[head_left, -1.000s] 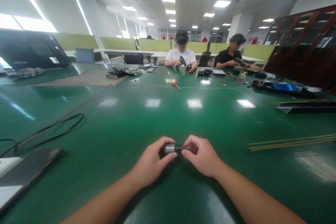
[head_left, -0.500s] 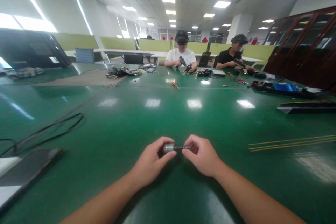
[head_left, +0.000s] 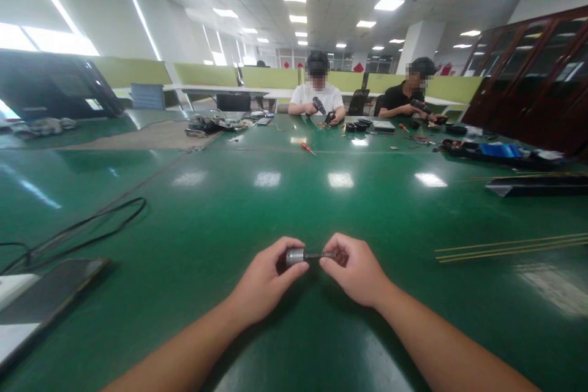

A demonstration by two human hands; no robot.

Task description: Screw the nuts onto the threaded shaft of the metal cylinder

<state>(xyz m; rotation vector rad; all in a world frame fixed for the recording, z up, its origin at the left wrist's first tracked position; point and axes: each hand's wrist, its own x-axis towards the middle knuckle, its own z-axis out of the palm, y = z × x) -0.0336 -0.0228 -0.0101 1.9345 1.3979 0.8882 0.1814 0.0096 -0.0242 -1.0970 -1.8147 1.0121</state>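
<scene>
Both hands meet low over a green table (head_left: 294,208). My left hand (head_left: 266,282) pinches a small silver metal cylinder (head_left: 294,255) between thumb and fingers. A thin dark shaft (head_left: 319,255) sticks out of its right end. My right hand (head_left: 353,269) grips the far end of that shaft with its fingertips. The part is held level, just above the table surface.
A black cable (head_left: 87,229) loops at the left, with a dark flat device (head_left: 46,300) near the left corner. Thin yellow rods (head_left: 509,246) lie to the right. Two other people (head_left: 318,98) sit at the far end among tools, including a red screwdriver (head_left: 307,148).
Both hands and the cylinder sit a touch higher in view. Their grip looks the same.
</scene>
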